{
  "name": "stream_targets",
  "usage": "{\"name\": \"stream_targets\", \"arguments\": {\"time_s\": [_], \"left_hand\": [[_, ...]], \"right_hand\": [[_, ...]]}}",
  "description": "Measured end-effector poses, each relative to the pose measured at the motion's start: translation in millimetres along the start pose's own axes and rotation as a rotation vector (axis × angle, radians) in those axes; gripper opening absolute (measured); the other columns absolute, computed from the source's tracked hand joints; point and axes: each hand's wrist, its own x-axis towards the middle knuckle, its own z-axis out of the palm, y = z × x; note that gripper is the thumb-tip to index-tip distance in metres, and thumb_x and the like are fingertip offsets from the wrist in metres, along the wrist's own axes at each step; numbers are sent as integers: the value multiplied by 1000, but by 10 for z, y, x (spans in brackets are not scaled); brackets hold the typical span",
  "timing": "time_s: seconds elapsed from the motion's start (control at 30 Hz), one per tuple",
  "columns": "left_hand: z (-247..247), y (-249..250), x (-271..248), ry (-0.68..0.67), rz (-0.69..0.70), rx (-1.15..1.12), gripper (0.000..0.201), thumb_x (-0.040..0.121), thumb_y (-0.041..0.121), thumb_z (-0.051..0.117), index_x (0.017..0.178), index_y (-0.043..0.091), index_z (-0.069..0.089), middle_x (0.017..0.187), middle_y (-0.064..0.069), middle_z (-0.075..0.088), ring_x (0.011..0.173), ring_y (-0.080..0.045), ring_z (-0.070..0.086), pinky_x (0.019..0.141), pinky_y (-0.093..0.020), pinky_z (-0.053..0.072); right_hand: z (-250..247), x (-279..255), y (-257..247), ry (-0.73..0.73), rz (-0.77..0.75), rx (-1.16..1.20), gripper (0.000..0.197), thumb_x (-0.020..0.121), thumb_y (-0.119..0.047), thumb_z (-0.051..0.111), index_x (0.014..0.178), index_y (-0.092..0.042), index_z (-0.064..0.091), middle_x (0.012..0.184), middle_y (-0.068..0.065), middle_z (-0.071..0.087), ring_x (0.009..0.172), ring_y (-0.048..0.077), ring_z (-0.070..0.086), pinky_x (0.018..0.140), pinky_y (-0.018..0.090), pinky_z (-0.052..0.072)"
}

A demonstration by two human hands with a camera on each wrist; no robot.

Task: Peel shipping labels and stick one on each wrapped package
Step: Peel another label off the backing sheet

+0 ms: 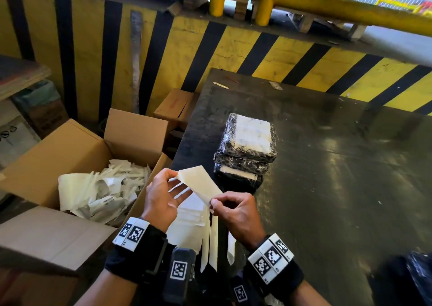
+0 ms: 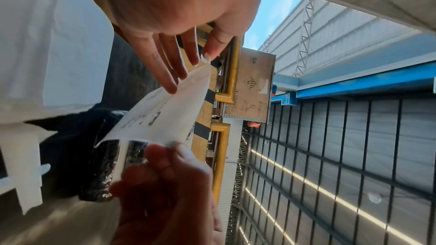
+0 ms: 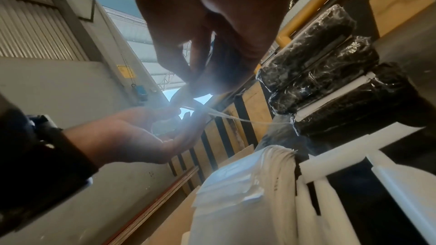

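Label (image 1: 200, 184) pinched in right hand (image 1: 236, 210) grip; left hand (image 1: 161, 196) fingers straight, touching its far corner.

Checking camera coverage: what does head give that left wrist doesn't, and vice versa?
Head only: the open cardboard box of discarded backing paper, the dark table, and the top package's white label. Left wrist only: dark print on the label sheet's face, plus the wire fence behind. Both: the left hand with straight fingers touching the sheet's far end, the right hand pinching its near end, the wrapped stack.
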Motion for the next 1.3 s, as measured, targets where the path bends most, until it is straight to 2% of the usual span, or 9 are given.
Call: {"name": "stream_targets", "arguments": {"time_s": [0.1,0.2,0.3,0.43,0.5,0.63,0.9,1.17,1.3], "left_hand": [[47,1,-31,-19,-51,-95,18,88,21,48,86,6,58,93,-15,66,92,-29,65,77,-41,55],[48,42,-35,-17,-64,-152,31,91,31,48,99,4,59,100,-18,68,96,-33,66,84,-45,54],[74,14,-112,-22,122,80,21,92,23,53,93,4,63,96,-15,70,93,-28,66,82,-37,54],[119,-214,-323,-202,400,440,12,87,13,65,86,4,72,85,-13,71,80,-19,66,74,-31,52],[119,-294,-386,-264,457,533,10,84,14,69,88,7,75,82,-7,74,79,-15,68,74,-28,55],[95,-315,-408,-302,542,595,13,82,13,71,94,9,76,84,-4,75,81,-17,71,75,-27,57],[64,-317,-392,-330,560,632,22,81,20,70,99,9,75,89,-4,75,87,-21,71,82,-42,58],[51,-338,-440,-375,548,614,25,79,25,68,99,11,74,88,-4,76,87,-21,71,82,-40,58],[31,-363,-438,-397,538,624,20,81,23,66,97,15,74,89,-2,75,87,-21,71,80,-36,59]], "right_hand": [[-28,8,-26,9,0,2,16,74,-15,66,70,-3,74,66,14,70,59,16,61,59,42,52],[-91,19,-67,37,25,40,11,77,-8,67,70,-4,74,65,9,71,57,14,62,59,36,53],[-163,42,-85,76,113,138,14,82,2,65,71,3,73,64,9,69,53,16,60,57,30,52],[-205,63,-141,66,191,236,15,85,2,61,75,4,72,66,12,69,51,17,59,54,25,52],[-205,59,-155,53,203,268,15,86,2,60,77,5,72,66,12,69,49,16,59,55,26,53],[-196,48,-143,3,204,290,16,86,2,59,80,6,73,67,11,71,51,16,61,55,25,51],[-279,74,-148,-134,219,289,14,86,1,60,89,9,71,77,15,72,58,19,65,60,26,54],[-345,75,-188,-241,239,237,13,87,-2,61,93,4,71,80,14,71,62,19,65,64,27,54],[-354,86,-187,-231,233,208,15,84,-4,65,92,8,69,78,16,67,65,20,62,65,27,53]]}}
